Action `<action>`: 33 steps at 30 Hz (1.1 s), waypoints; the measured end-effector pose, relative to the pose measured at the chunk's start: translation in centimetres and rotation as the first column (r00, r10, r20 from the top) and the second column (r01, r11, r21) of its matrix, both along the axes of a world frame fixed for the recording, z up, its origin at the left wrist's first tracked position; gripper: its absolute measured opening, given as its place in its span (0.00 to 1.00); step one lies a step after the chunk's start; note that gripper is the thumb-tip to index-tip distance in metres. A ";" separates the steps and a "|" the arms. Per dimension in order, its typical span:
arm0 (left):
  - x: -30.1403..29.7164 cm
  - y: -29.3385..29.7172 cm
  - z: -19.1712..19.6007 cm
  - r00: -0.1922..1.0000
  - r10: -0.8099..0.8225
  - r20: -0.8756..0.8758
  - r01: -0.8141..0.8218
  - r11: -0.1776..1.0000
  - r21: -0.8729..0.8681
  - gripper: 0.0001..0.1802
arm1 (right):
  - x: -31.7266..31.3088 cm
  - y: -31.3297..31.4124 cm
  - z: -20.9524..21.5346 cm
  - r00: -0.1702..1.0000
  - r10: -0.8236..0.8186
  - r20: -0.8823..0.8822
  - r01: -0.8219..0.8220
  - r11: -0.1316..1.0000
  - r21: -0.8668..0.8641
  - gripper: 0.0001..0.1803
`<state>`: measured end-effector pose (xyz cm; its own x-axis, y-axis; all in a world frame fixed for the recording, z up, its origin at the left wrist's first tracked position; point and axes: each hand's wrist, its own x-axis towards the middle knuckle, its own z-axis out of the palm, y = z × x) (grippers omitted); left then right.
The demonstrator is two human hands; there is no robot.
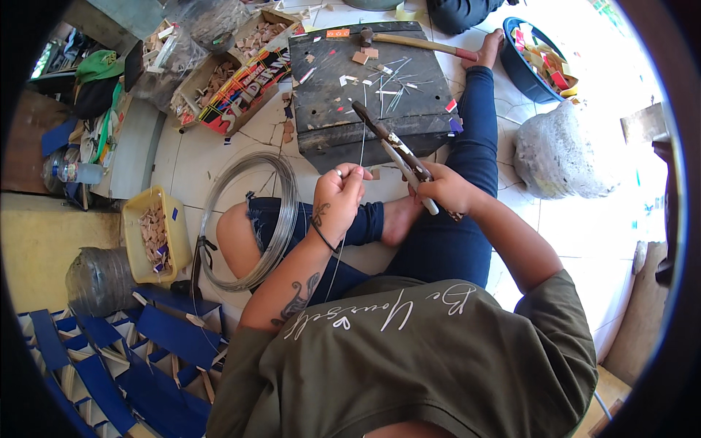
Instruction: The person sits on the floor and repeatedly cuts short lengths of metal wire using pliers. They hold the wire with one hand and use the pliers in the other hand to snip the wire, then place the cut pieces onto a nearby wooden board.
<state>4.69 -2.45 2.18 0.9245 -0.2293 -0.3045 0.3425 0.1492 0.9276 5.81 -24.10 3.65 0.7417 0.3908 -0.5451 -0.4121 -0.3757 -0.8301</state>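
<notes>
My left hand (339, 196) pinches a thin metal wire (363, 142) that stands up from its fingertips. The wire's lower length trails back beneath my left forearm. In my right hand (447, 190) are long, worn pliers (398, 150) with one pale handle; their dark jaws reach up left, close to the wire. Whether the jaws touch the wire I cannot tell. A large coil of wire (285, 241) leans by my left knee. In front of me stands a black block (328, 109), strewn with short cut wires (394, 91) and small wood pieces (361, 58).
A hammer (416, 44) lies across the block's far edge. Wood pieces fill a box (244, 91) and a yellow basket (179, 237) at left. Blue pieces (153, 387) pile at lower left. A blue basin (520, 73) and a plastic-wrapped bundle (562, 153) sit at right.
</notes>
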 end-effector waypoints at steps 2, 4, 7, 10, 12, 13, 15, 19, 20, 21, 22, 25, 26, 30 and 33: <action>0.3 -0.2 -0.2 1.000 0.021 0.020 -0.020 1.000 -0.012 0.12 | 0.1 0.0 -0.3 0.999 -0.006 0.031 0.007 1.000 -0.026 0.16; 0.4 -0.4 -0.4 0.999 0.024 0.025 -0.025 0.999 0.023 0.12 | 0.1 0.1 -0.5 0.999 0.000 0.044 0.002 0.999 -0.036 0.16; 0.5 -0.6 -0.8 0.999 0.036 0.039 -0.038 0.998 0.047 0.11 | 0.1 0.0 -0.8 1.000 -0.008 0.023 0.010 0.997 -0.079 0.16; 0.5 -0.6 -1.1 0.998 0.049 0.037 -0.051 0.996 0.076 0.11 | 0.1 0.0 -0.9 1.000 -0.014 0.028 0.016 0.997 -0.081 0.16; 0.5 -0.6 -1.1 0.998 0.051 0.040 -0.054 0.995 0.086 0.11 | 0.0 0.0 -0.9 0.999 -0.029 0.044 0.033 0.996 -0.087 0.16; 0.5 -0.7 -1.1 0.998 0.048 0.044 -0.052 0.995 0.084 0.11 | 0.0 0.0 -0.9 0.998 -0.034 0.049 0.038 0.995 -0.091 0.15; 0.5 -0.8 -0.9 0.998 0.042 0.042 -0.045 0.996 0.076 0.11 | 0.0 0.0 -0.8 0.989 0.014 0.147 0.015 0.981 -0.196 0.17; 0.6 -0.9 -0.4 0.998 0.050 0.033 -0.052 0.997 0.064 0.12 | 0.1 0.0 -0.5 0.885 0.216 0.413 0.049 0.838 -0.543 0.20; 0.6 -0.9 -0.2 0.998 0.058 0.031 -0.060 0.996 0.070 0.12 | 0.1 -0.1 -0.3 0.896 0.208 0.393 0.045 0.838 -0.545 0.21; 0.7 -0.9 -0.1 0.998 0.054 0.034 -0.056 0.996 0.069 0.12 | 0.3 -0.4 -0.1 0.907 0.212 0.364 0.025 0.836 -0.549 0.21; 0.8 -0.8 0.0 0.998 0.052 0.034 -0.054 0.996 0.072 0.12 | 0.4 -0.6 0.0 0.910 0.218 0.354 0.010 0.840 -0.542 0.22; 1.2 -1.0 0.2 0.997 0.048 0.066 -0.053 0.996 0.066 0.12 | 0.0 -1.1 0.5 0.991 -0.095 0.099 0.079 0.985 0.157 0.27; 1.4 -1.0 0.2 0.995 0.047 0.084 -0.052 0.997 0.061 0.12 | -0.1 -1.4 0.7 0.998 -0.051 0.048 0.042 0.983 0.177 0.31; 2.2 -1.0 0.4 0.993 0.074 0.093 -0.078 0.996 0.036 0.12 | -0.9 -2.2 1.7 0.997 0.053 -0.061 -0.039 0.976 0.213 0.42; 2.6 -0.9 0.3 0.992 0.083 0.095 -0.086 0.996 0.032 0.13 | -1.5 -2.2 2.1 0.993 0.106 -0.051 -0.098 0.984 0.146 0.42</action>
<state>7.30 -3.33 2.51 0.9649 -0.1395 -0.2224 0.2416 0.1403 0.9602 4.27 -26.29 5.73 0.6623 0.5399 -0.5195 -0.4274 -0.2973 -0.8538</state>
